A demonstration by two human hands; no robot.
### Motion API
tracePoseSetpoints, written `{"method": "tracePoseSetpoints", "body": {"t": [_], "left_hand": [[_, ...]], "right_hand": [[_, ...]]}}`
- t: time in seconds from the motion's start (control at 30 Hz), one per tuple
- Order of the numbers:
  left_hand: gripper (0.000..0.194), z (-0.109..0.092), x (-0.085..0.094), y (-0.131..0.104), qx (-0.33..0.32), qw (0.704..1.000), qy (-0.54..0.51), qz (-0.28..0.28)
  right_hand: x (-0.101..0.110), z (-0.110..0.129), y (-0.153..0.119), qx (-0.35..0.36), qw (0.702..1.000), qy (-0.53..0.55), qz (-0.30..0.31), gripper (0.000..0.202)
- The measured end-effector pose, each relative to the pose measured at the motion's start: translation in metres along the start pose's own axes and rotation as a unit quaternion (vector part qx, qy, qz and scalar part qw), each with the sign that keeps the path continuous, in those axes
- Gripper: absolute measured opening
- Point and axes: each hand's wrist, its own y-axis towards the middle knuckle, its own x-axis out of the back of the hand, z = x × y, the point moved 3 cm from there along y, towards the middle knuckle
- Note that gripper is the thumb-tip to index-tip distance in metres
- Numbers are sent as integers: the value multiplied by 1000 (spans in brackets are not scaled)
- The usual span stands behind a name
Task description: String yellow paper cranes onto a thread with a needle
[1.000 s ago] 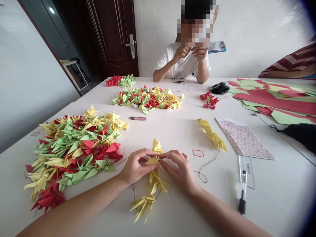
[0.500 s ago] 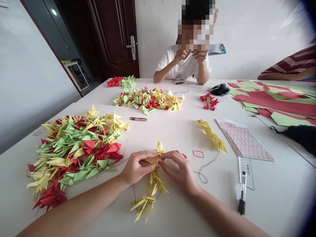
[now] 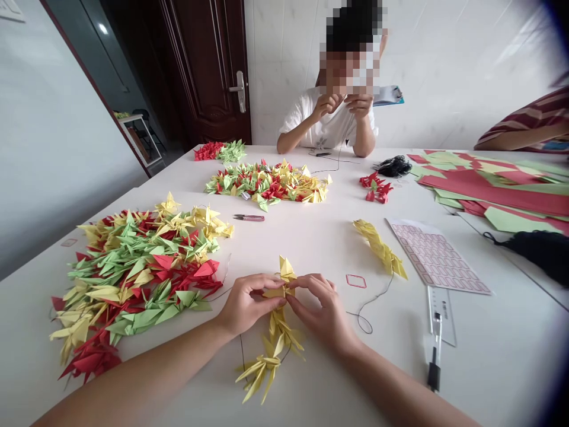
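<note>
Yellow folded-paper cranes [image 3: 279, 326] hang together on a dark thread at the near middle of the table. My left hand [image 3: 249, 302] pinches the uppermost yellow crane from the left. On the crane's right side, my right hand [image 3: 322, 305] has thumb and forefinger closed on it. Its pointed yellow tip stands up above the fingertips. The lower cranes trail toward the table's near edge. A big heap of red, green and yellow cranes [image 3: 142, 267] lies left of my left hand. Another yellow strand [image 3: 377, 246] with thread rests to the right.
Pink-handled snips [image 3: 249, 218] lie beyond my hands. A sticker sheet [image 3: 438, 255], a pen [image 3: 435, 350] and coloured paper [image 3: 502, 190] are on the right. Across the white table [image 3: 311, 237], a person in white [image 3: 329, 121] holds something small. A striped sleeve [image 3: 528, 118] shows far right.
The view has shifted slightly. Both hands keep their grip on the yellow crane, with hardly any movement.
</note>
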Motion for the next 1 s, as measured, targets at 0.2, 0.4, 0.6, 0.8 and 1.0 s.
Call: {"method": "tracePoseSetpoints", "body": {"t": [0.2,0.4,0.6,0.8,1.0], "left_hand": [[18,-3,-1,1,8,1000,-12,-3],[24,-2,1,-1,19,1000,0,2],[30,-7,0,-1,47,998,46,13],[24,-5,1,-1,35,999,22,-10],[19,-4,0,1,21,1000,17,-10]], "right_hand": [[1,2,1,27,1000,2,-11,8],[1,2,1,30,999,10,-15,8],[1,2,2,13,1000,15,-13,8],[1,1,1,25,999,22,-18,10],[0,-1,0,22,999,21,-15,15]]}}
